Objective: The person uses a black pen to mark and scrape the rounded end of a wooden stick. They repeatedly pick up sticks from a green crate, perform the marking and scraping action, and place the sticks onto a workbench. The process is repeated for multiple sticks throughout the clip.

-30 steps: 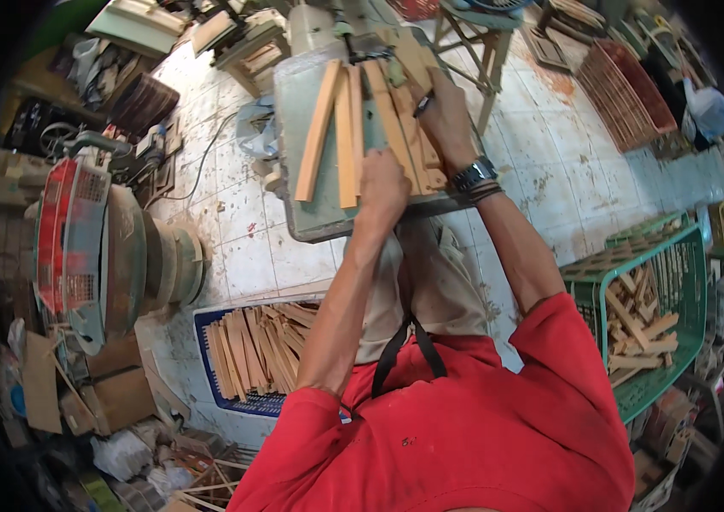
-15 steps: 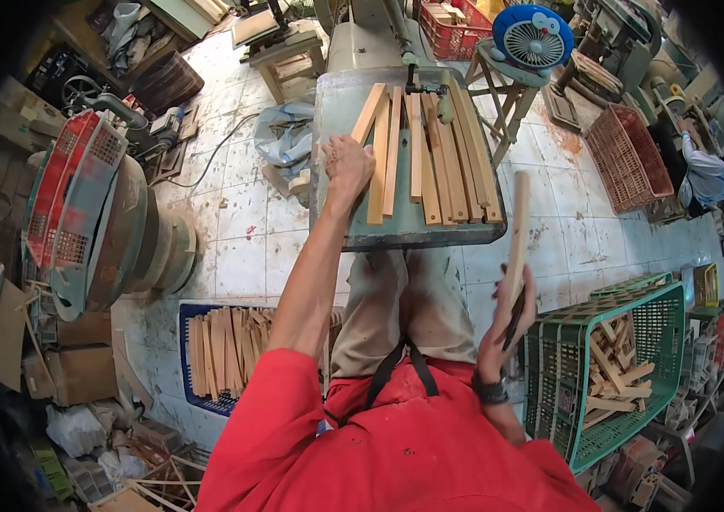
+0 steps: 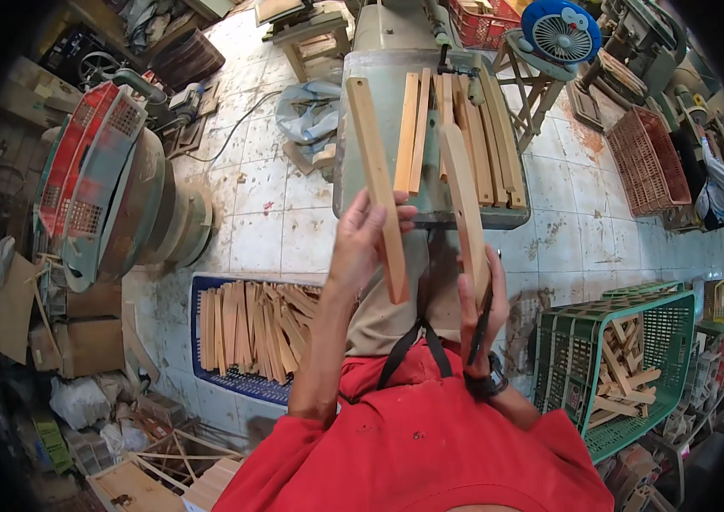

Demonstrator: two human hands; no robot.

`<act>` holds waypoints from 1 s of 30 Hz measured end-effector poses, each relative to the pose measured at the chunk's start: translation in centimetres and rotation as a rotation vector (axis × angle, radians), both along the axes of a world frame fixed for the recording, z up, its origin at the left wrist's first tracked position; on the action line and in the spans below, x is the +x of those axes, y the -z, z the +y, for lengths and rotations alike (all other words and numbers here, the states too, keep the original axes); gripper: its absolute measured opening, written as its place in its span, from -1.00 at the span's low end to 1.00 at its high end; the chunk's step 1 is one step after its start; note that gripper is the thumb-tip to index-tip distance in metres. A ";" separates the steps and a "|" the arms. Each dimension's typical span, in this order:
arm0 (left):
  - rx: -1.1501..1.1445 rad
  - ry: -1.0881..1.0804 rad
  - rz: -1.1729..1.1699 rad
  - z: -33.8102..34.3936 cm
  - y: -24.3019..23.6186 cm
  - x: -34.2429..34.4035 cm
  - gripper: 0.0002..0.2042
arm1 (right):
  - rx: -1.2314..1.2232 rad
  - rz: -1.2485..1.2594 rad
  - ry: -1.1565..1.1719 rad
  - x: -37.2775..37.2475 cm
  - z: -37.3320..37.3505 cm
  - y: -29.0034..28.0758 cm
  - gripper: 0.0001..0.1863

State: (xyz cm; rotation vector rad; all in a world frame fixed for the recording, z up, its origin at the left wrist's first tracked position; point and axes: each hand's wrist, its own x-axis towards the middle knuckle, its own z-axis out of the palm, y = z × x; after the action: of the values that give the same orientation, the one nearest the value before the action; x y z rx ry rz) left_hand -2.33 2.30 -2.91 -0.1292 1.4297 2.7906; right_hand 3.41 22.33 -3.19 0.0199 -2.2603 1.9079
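My left hand [image 3: 366, 230] holds a wooden strip [image 3: 376, 162] with a hole at its far end, raised in front of me. My right hand [image 3: 480, 299] holds a second, paler wooden strip [image 3: 465, 213], along with a slim black object [image 3: 482, 324] that I cannot make out. Several more wooden strips [image 3: 496, 136] lie side by side on the grey-green machine table [image 3: 362, 203] beyond my hands, beneath a small black metal fitting [image 3: 457, 72].
A blue basket of strips [image 3: 243, 333] stands lower left, a green crate of offcuts [image 3: 584, 384] lower right. A round machine with red guard [image 3: 81, 154] is at left, a blue fan [image 3: 554, 34] on a stool back right, with a brown basket [image 3: 643, 162] beside it.
My left hand has lifted a strip off the table toward me. My right hand took a strip from the table earlier and now holds it upright nearer the middle.
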 end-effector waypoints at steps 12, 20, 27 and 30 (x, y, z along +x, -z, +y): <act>0.069 -0.037 0.081 1.8 0.9 3.0 -0.49 | 0.179 0.149 -0.189 0.5 -2.9 -0.2 -0.41; -0.125 -0.037 0.184 -4.8 -1.6 -0.3 -0.21 | 0.105 -0.038 -0.401 2.2 -0.3 0.8 -0.38; -0.194 -0.112 0.182 -1.9 -2.2 1.3 -0.35 | 0.008 -0.029 -0.503 2.8 -1.1 1.2 -0.33; -0.210 -0.124 0.147 -1.6 -2.4 1.6 -0.35 | 0.022 -0.117 -0.528 3.3 -0.7 1.1 -0.34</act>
State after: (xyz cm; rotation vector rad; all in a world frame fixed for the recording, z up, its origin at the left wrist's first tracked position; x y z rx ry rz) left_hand -0.69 0.72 -0.56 -0.0137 1.8081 2.7883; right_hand 6.73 21.60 -4.28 0.5766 -2.5396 2.1674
